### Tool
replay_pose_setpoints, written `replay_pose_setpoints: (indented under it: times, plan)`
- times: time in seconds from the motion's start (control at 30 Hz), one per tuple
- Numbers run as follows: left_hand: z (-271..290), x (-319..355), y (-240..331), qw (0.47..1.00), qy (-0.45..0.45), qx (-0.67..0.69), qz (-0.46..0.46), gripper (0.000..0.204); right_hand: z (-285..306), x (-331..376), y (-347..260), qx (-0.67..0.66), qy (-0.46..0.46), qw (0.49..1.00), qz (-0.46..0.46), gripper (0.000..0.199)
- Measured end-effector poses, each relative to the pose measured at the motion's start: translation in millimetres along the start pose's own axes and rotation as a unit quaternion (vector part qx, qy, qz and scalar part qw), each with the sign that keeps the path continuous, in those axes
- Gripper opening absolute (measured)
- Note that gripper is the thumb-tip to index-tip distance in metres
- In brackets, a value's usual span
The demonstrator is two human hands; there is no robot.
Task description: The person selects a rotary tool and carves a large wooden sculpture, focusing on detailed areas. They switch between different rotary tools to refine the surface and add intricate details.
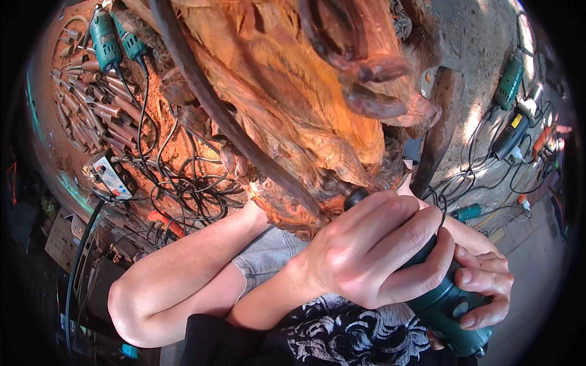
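A green die grinder [453,322] lies slantwise in front of my body, its nose toward the wood. My left hand [381,250] is wrapped round its front part, just behind the black nose [355,197]. Farther back, my right hand [488,283] grips the green body, fingers curled over it. Before me rises a large carved wood piece [342,131], orange-brown with flowing ridges. The nose points at the lower edge of this carving; the bit's tip is hard to make out, so I cannot tell whether it touches.
At the left lie many carving tools [97,104], two more green grinders [105,39], a switched power box [113,174] and tangled black cables [189,177]. Another green grinder [509,82] and a black power tool [511,131] rest at the right. A dark curved wood strip [238,128] crosses the carving.
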State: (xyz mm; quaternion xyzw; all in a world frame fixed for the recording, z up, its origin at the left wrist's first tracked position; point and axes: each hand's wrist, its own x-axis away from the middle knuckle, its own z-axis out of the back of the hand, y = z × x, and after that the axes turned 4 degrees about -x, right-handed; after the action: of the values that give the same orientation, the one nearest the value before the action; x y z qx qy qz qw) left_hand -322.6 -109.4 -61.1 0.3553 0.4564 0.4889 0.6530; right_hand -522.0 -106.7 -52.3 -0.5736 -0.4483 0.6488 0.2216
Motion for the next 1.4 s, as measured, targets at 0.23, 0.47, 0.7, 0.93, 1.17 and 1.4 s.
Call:
replay_pose_setpoints:
  times: [0.23,0.47,0.7,0.93,1.17,1.4]
  plan:
    - [-1,-2,-4,1.0,-0.006,0.001,-0.009,0.025,1,-3,-3,0.006,0.005,1.0,-0.003,0.057]
    - [2,-2,-3,1.0,-0.02,0.004,0.003,0.026,0,-5,-5,0.008,0.006,1.0,-0.007,0.057]
    - [0,-1,-1,1.0,-0.017,0.01,-0.006,0.026,0,-8,-12,0.017,0.014,1.0,-0.003,0.057]
    - [0,-1,-1,1.0,-0.002,0.021,-0.013,0.022,-15,-19,-6,0.053,0.043,0.998,0.007,0.055]
    - [2,0,-2,1.0,-0.022,0.022,0.001,0.022,-8,-3,-9,0.051,0.049,0.997,0.019,0.049]
    - [0,0,-3,1.0,-0.006,0.017,-0.013,0.02,-10,-1,-13,0.035,0.056,0.997,0.028,0.044]
